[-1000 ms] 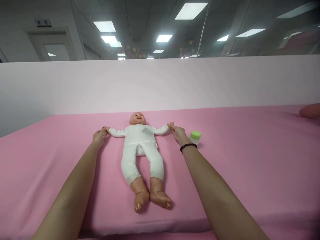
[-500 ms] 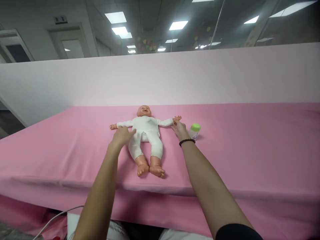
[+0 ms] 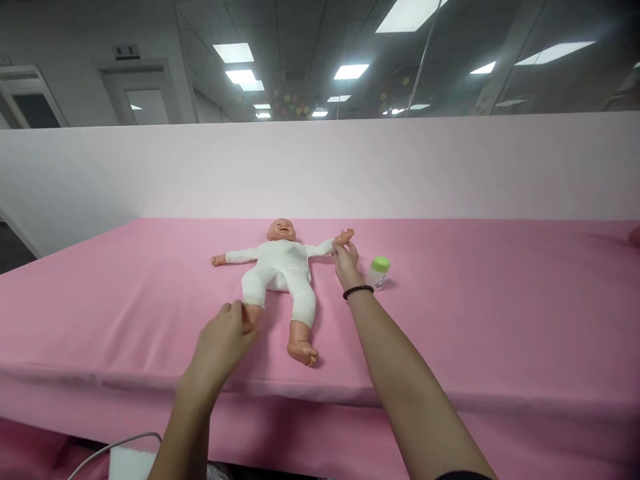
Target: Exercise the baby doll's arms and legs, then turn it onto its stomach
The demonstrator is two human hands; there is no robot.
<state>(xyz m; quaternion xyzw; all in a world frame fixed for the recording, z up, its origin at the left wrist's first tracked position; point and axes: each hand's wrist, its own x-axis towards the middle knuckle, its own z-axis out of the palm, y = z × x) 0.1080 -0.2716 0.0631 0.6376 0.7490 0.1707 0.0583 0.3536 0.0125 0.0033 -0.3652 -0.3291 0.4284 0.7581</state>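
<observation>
A baby doll [image 3: 284,259] in a white long-sleeved suit lies on its back on the pink cover, head at the far side, arms spread wide. My left hand [image 3: 226,339] is closed around its lower leg on the left, hiding most of that foot. The doll's other bare foot [image 3: 303,350] rests on the cover. With fingers pinched, my right hand [image 3: 347,263] holds the doll's right-side arm at the sleeve cuff, just below the doll's small hand [image 3: 345,236]. Close beside my right wrist stands a white bottle with a green cap [image 3: 379,267].
The pink-covered table [image 3: 475,320] extends widely to both sides. A low white wall [image 3: 320,167] with glass above it borders the far edge. At the far right edge a skin-toned object [image 3: 635,235] is partly cut off. A pale cable [image 3: 117,443] hangs at the lower left.
My left hand has moved down from beside the doll's hip and taken hold of its left-side lower leg, which is now bent outward. My right hand stays at the doll's cuff.
</observation>
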